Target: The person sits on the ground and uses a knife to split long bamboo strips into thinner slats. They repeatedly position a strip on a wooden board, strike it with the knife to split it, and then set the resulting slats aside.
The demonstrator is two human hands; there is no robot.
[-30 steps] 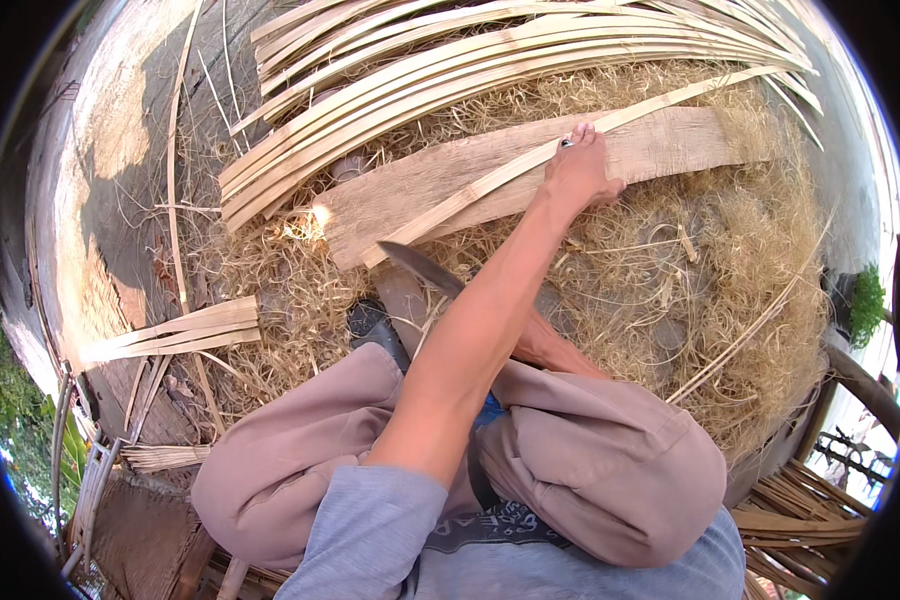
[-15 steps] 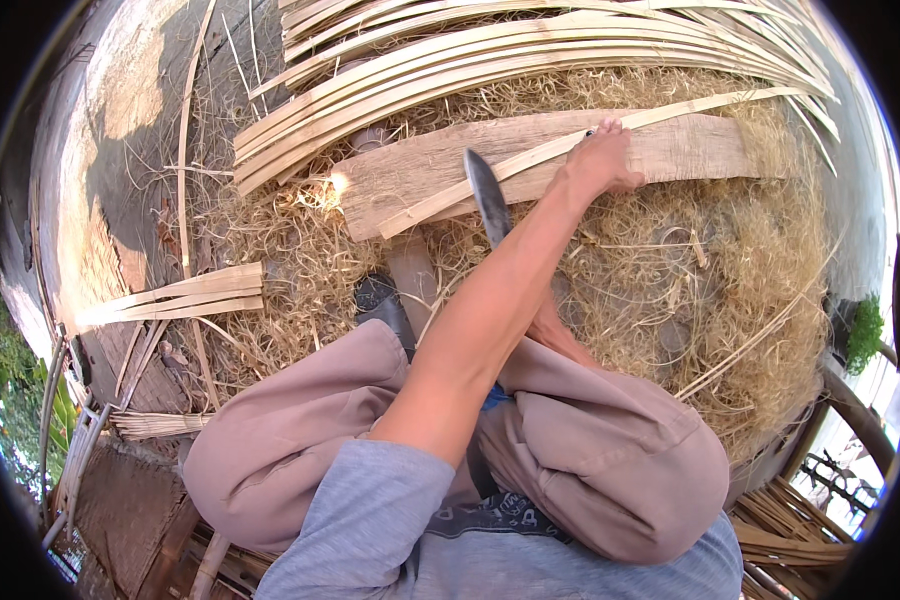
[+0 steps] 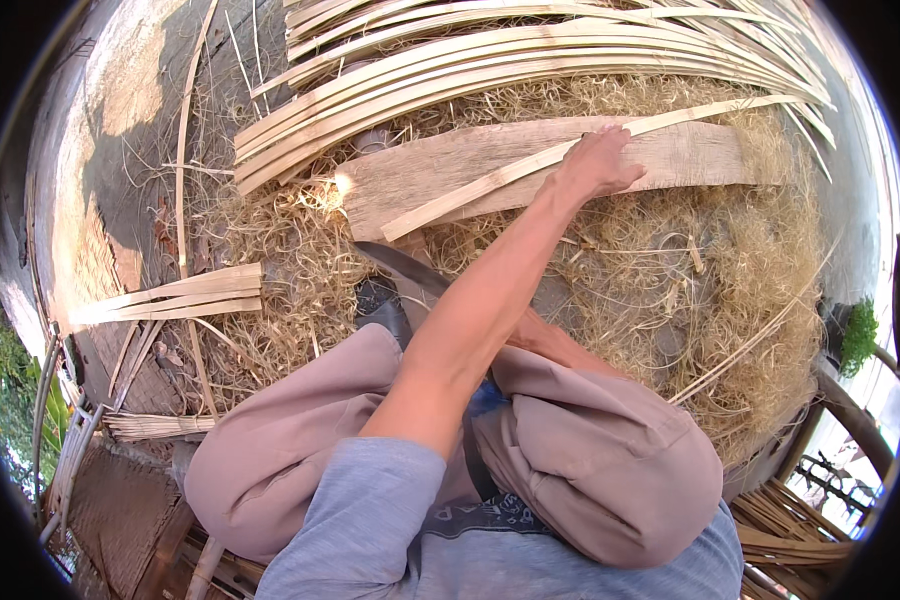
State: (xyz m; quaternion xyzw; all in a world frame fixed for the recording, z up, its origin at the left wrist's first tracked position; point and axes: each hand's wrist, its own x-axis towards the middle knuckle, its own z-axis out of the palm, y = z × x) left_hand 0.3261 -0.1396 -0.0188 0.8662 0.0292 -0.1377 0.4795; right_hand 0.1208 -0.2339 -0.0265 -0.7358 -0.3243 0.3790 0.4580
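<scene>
The strip (image 3: 530, 172) lies flat on the plank (image 3: 670, 160), long axis running left-low to right-high, its far end pointing right. The left hand (image 3: 598, 165) presses it down, fingers closed over it. The right hand is hidden; a blade (image 3: 400, 265) pokes out beneath the forearm. This looks like steadying for a cut, which calls for bringing the blade onto the strip.

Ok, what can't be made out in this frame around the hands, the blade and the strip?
Head view only.
- Right hand: hidden beneath the left forearm, so its grip is not visible.
- Blade: only the dark tip shows; the handle is covered by that forearm.
- Left hand: its palm side against the bamboo strip on the plank is hidden by the hand's back.
- Feet: mostly buried under knees and shavings.
</scene>
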